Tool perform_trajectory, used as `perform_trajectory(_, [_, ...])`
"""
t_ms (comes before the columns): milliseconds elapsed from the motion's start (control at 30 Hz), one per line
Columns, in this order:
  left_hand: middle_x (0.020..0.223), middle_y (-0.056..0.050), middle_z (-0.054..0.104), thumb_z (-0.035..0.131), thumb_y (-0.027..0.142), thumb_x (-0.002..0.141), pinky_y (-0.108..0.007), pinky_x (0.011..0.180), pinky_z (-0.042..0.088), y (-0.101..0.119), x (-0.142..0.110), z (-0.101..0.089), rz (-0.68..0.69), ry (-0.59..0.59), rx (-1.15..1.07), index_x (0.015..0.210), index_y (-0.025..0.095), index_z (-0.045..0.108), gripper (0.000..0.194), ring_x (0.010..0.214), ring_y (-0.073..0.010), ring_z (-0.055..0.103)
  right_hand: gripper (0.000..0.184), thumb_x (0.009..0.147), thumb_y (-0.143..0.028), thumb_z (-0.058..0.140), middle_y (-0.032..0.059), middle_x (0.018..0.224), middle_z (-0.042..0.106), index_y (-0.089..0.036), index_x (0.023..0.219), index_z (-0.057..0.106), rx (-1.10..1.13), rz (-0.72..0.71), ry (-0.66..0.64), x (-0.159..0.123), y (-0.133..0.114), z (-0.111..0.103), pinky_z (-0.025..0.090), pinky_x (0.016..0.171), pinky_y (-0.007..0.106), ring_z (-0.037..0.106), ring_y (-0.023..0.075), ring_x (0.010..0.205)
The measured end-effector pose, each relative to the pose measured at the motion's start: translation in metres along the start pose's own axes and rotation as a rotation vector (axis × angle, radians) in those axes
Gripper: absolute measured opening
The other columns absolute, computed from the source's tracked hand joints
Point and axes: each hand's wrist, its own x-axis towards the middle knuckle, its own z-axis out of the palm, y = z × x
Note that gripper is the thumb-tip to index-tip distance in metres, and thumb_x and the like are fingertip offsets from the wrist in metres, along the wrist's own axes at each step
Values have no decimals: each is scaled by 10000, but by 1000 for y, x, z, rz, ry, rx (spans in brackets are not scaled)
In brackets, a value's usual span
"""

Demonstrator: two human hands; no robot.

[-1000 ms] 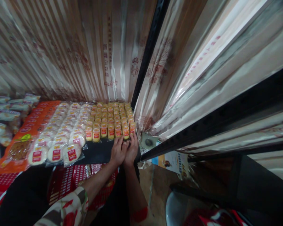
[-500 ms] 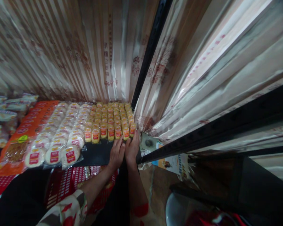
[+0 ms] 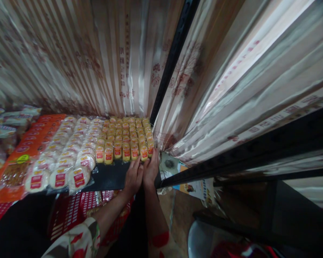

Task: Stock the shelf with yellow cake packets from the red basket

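Observation:
Small yellow wrapped cakes point(image 3: 126, 151) with red labels stand in tight rows on a dark shelf point(image 3: 107, 176). My left hand point(image 3: 134, 175) reaches up to the front row near its right end, fingers stretched forward, the tips at the lower edge of the packets. Close beside it, my right hand point(image 3: 150, 171) has its fingers extended along the outer side of the last packet in that row. Some fingertips are hard to make out against the wrappers. Left of the yellow cakes lie overlapping columns of round white wrapped cakes point(image 3: 79, 178), also with red labels.
An orange snack package point(image 3: 18, 154) and several clear bags point(image 3: 4, 130) lie farther left. Below the shelf is a red basket point(image 3: 67, 211) holding packets. A black upright post point(image 3: 168, 75) and pale printed curtains point(image 3: 104, 61) border the shelf; a black bar point(image 3: 231, 154) crosses at right.
The view has shifted very slightly, moving the left-hand goods a little leftward in the picture. Both hands stay at the right end of the front row.

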Motion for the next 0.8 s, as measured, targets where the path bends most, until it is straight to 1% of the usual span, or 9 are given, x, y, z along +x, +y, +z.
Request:
perform_trajectory(133, [1193, -184, 584, 296, 318, 947, -411, 980, 461, -6, -3, 4, 82, 60, 48, 1293, 65, 480, 466, 1100, -229, 567, 555, 830, -174, 307, 176, 1474, 355, -65, 1365, 405, 6, -6, 48, -4, -2, -1, 289, 1128, 428, 296, 209, 1385])
perform_trajectory(200, [1153, -184, 596, 289, 316, 951, -417, 963, 479, -8, -5, 6, 144, 85, 67, 1253, 64, 503, 448, 1098, -233, 566, 530, 833, -166, 305, 169, 1463, 372, -83, 1342, 427, 18, -12, 85, -8, -2, -2, 313, 1115, 421, 318, 201, 1374])
perform_trajectory(300, [1125, -171, 596, 275, 297, 956, -400, 953, 494, -9, -9, 6, 211, 73, 96, 1192, 80, 536, 413, 1090, -220, 565, 485, 846, -174, 302, 178, 1434, 406, -88, 1296, 463, 14, -19, 136, -17, 1, -6, 335, 1101, 419, 353, 202, 1356])
perform_trajectory(400, [1114, -153, 595, 276, 276, 955, -398, 954, 501, -11, -18, 5, 281, 46, 125, 1133, 111, 567, 379, 1085, -211, 565, 438, 860, -192, 301, 192, 1363, 473, -76, 1224, 516, 3, -29, 161, -27, 3, -12, 357, 1082, 411, 413, 211, 1307])
perform_trajectory(467, [1109, -149, 596, 282, 265, 953, -403, 953, 507, -12, -26, 3, 305, 58, 117, 1116, 119, 572, 363, 1090, -212, 566, 404, 859, -196, 307, 177, 1274, 540, -94, 1160, 557, 2, -33, 154, -35, 3, -16, 394, 1045, 395, 478, 208, 1235])
perform_trajectory(533, [1116, -155, 594, 282, 257, 952, -403, 948, 513, -14, -34, 1, 301, 70, 93, 1116, 117, 568, 358, 1085, -210, 573, 383, 854, -194, 309, 158, 1167, 592, -109, 1111, 580, 18, -22, 130, -42, 0, -19, 438, 987, 366, 560, 191, 1103])
perform_trajectory(633, [1132, -162, 586, 279, 256, 947, -397, 949, 514, -15, -42, -5, 292, 31, 77, 1102, 109, 568, 360, 1080, -208, 581, 386, 850, -200, 307, 158, 1063, 615, -95, 1100, 581, 51, 20, 84, -52, -3, -21, 487, 887, 330, 620, 171, 917])
perform_trajectory(733, [1135, -161, 580, 266, 248, 942, -380, 957, 509, -15, -47, -12, 279, -34, 77, 1071, 107, 577, 365, 1076, -202, 584, 390, 842, -201, 318, 163, 1025, 622, -83, 1109, 578, 47, 48, 48, -60, -5, -21, 501, 834, 323, 630, 176, 876])
perform_trajectory(800, [1140, -159, 575, 257, 232, 938, -371, 968, 501, -15, -51, -15, 270, -60, 73, 1053, 111, 579, 363, 1086, -197, 577, 375, 844, -200, 323, 157, 1013, 629, -95, 1086, 589, 28, 35, 24, -64, -5, -21, 499, 831, 324, 625, 182, 887])
